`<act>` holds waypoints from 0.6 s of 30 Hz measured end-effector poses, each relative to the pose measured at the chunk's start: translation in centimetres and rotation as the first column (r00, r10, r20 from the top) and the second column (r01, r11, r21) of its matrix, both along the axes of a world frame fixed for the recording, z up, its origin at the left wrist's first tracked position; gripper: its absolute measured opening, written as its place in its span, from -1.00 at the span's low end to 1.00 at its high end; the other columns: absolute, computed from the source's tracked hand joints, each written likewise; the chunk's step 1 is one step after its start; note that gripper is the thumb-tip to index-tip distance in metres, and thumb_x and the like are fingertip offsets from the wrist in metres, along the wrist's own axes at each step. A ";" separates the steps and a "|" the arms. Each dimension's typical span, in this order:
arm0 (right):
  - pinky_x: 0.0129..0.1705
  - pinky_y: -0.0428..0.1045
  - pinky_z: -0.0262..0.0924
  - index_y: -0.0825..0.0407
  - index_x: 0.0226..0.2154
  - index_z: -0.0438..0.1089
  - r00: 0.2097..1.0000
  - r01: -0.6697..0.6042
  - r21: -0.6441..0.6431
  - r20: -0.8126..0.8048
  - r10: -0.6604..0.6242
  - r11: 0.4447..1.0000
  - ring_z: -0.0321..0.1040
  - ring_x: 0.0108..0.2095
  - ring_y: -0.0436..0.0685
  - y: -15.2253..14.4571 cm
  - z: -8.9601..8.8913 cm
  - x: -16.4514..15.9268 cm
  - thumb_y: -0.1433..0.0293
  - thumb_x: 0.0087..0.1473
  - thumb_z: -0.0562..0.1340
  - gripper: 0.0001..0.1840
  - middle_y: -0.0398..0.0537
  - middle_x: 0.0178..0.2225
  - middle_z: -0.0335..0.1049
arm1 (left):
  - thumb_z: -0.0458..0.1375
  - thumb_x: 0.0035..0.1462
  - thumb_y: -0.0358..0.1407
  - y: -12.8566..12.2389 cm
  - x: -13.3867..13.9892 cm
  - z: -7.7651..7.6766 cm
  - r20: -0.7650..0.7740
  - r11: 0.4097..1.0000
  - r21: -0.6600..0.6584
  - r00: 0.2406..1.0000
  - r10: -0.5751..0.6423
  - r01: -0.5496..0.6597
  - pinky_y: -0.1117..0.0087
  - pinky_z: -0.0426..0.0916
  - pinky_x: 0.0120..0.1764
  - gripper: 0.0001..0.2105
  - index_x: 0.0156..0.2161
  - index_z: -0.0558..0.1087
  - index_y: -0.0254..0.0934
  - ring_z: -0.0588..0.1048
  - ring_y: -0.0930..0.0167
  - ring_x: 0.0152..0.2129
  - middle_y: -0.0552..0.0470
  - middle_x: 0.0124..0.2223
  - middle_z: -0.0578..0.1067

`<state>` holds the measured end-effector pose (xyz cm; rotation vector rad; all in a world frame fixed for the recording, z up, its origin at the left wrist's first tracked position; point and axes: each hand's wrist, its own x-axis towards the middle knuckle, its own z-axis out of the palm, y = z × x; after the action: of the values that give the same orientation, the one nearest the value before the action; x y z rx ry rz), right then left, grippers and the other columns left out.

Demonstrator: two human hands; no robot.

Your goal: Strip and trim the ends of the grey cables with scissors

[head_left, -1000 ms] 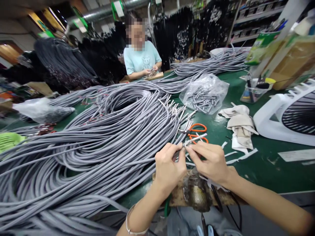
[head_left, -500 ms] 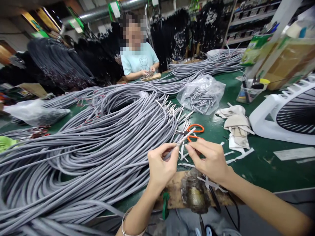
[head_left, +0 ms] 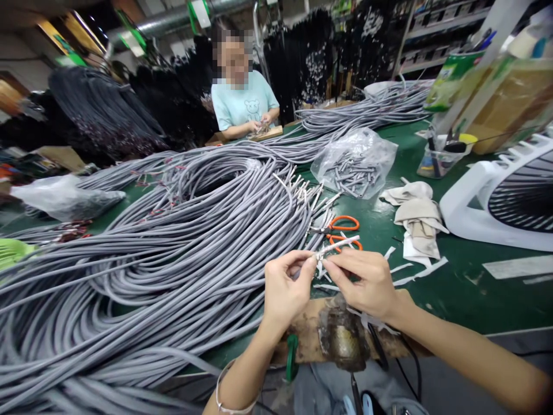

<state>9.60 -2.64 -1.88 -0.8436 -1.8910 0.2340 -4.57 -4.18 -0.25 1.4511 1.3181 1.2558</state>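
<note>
Between the thumb and fingers of my left hand (head_left: 287, 288) is a grey cable, its stripped white end (head_left: 345, 242) pointing right. My right hand (head_left: 365, 282) is closed in a pinch at the base of that white end, right beside the left fingertips. What its fingertips grip is too small to make out; a thin pale scrap hangs between the hands. Just behind the cable end lie orange-handled scissors (head_left: 344, 222). Many more grey cables (head_left: 194, 236) lie looped at my left, their white ends bunched near the scissors.
A dark metal block (head_left: 343, 337) sits on a wooden board (head_left: 300, 328) with a green clamp (head_left: 291, 357). Beyond are a plastic bag of short grey pieces (head_left: 354, 167), crumpled cloths (head_left: 417, 216) and a white fan (head_left: 484, 196). A person (head_left: 244, 106) works across the table.
The white cable end has swung from pointing up and right to lying flatter, further right. My right fingertips have closed in against its base.
</note>
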 end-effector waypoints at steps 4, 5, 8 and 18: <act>-0.56 -0.13 0.02 0.11 -0.56 0.39 1.000 -0.014 -0.103 -0.015 0.013 0.995 0.09 -0.65 -0.08 0.2 0.0 -0.1 0.45 0.07 0.13 -0.77 -0.16 -0.67 0.23 | 0.12 0.04 -0.36 0.1 -0.1 -0.4 0.013 0.997 0.073 1.000 -0.007 0.006 0.47 0.41 -0.26 -0.80 -0.24 0.52 -0.41 0.52 0.39 -0.37 -0.09 -0.29 0.57; -0.58 -0.13 0.00 0.11 -0.55 0.39 1.000 -0.005 -0.146 -0.019 0.002 0.989 0.08 -0.66 -0.08 0.3 0.1 -0.1 0.44 0.08 0.12 -0.77 -0.17 -0.67 0.23 | 0.12 0.05 -0.36 0.1 -0.1 -0.5 -0.004 0.995 0.101 1.000 -0.002 0.002 0.46 0.40 -0.22 -0.80 -0.23 0.52 -0.39 0.52 0.38 -0.33 -0.09 -0.27 0.56; -0.57 -0.13 0.00 0.11 -0.55 0.38 1.000 0.009 -0.163 0.001 -0.009 0.987 0.07 -0.66 -0.08 0.4 0.4 0.1 0.43 0.07 0.13 -0.77 -0.18 -0.67 0.23 | 0.13 0.05 -0.36 0.0 -0.2 -0.7 -0.029 0.991 0.129 0.999 0.023 -0.019 0.45 0.41 -0.23 -0.81 -0.24 0.52 -0.38 0.53 0.37 -0.33 -0.09 -0.27 0.56; -0.48 -0.11 0.10 0.11 -0.48 0.39 0.997 0.080 0.033 -0.001 -0.080 0.996 0.18 -0.59 -0.05 0.2 0.1 0.6 0.51 0.02 0.16 -0.88 -0.13 -0.60 0.31 | 0.15 0.03 -0.37 -0.1 -0.3 -0.4 -0.105 0.974 0.224 0.992 0.071 -0.046 0.49 0.37 -0.36 -0.84 -0.27 0.53 -0.35 0.48 0.43 -0.44 -0.05 -0.37 0.53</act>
<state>10.19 -2.45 -1.77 -0.8950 -1.8521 0.1524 -4.83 -4.31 -0.67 1.6695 1.3368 1.4138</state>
